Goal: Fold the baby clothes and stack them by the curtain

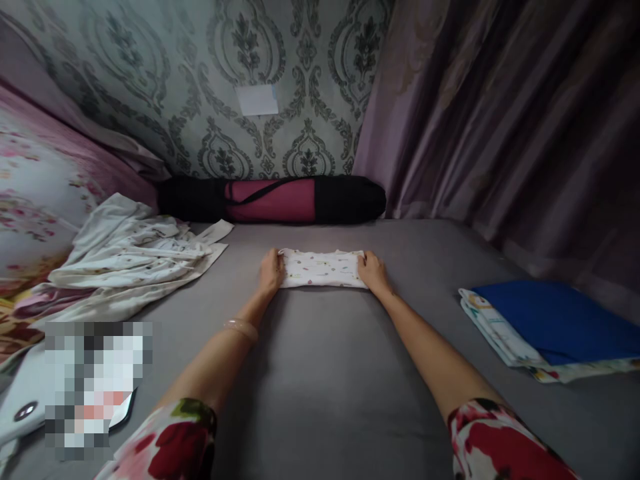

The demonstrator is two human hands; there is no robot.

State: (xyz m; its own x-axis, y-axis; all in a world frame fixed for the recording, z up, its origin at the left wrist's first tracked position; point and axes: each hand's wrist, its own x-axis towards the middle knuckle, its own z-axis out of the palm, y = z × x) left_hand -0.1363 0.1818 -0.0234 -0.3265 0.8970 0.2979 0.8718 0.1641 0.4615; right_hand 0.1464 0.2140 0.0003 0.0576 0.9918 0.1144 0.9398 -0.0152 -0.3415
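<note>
A small white patterned garment [321, 269] lies folded into a narrow strip on the grey bed sheet [320, 373]. My left hand [271, 272] grips its left end and my right hand [373, 271] grips its right end, fingers curled on the cloth. Both arms reach straight forward; a pale bangle [241, 328] sits on my left wrist.
A heap of unfolded white clothes [135, 257] lies at the left beside a floral pillow [35, 200]. A rolled mat in a black and maroon bag [273, 199] lies along the wall. A folded stack topped by a blue cloth [550, 327] sits at the right, below the curtain [510, 120]. A phone [30, 407] lies at lower left.
</note>
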